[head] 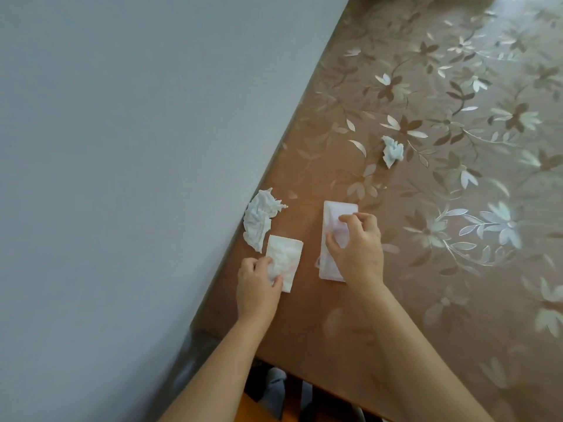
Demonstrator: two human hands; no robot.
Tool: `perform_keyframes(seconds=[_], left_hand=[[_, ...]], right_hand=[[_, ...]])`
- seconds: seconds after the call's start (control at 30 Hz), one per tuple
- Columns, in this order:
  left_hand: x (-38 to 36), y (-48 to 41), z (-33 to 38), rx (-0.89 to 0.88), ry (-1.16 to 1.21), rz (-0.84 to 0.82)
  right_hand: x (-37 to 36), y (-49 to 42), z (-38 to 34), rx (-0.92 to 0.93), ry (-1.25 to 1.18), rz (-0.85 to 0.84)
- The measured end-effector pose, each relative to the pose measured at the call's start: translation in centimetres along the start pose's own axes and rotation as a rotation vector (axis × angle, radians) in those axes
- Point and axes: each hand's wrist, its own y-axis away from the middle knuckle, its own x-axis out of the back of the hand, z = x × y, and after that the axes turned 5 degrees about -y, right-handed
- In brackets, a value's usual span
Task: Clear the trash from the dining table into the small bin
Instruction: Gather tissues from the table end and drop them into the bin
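Left hand (pixel 259 283) pinches near end of flat wrapper (pixel 286 254); right hand (pixel 358 246) fingers curl round second wrapper (pixel 333 213), long axis up-frame; crumpled tissue (pixel 259 220) nearer left hand

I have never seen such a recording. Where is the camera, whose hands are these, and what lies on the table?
There is no machine here. A person wears one camera on the head, so you look down at their two arms. The left hand pinches a crinkled white wrapper. The right hand curls its fingers on a flat white packet. Both lie on the table, which has a flowered cover and stands against a grey wall. Two crumpled tissues also lie there: the near tissue by the wall, the far tissue farther out. No bin is in view.
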Motion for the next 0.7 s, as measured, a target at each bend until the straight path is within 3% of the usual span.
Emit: perform_keyframes(seconds=[0.3, 0.57, 0.7], left_hand=[[0.6, 0.5, 0.3, 0.001, 0.121, -0.057], [3.5, 2.7, 2.9, -0.183, 0.198, -0.043], [5.5, 5.1, 3.5, -0.263, 0.26, -0.052]], right_hand=[[0.7, 2.0, 1.1, -0.042, -0.012, -0.023], [3.5, 5.3, 2.3, -0.053, 0.047, -0.061], [6.1, 8.3, 2.1, -0.061, 0.061, 0.003]])
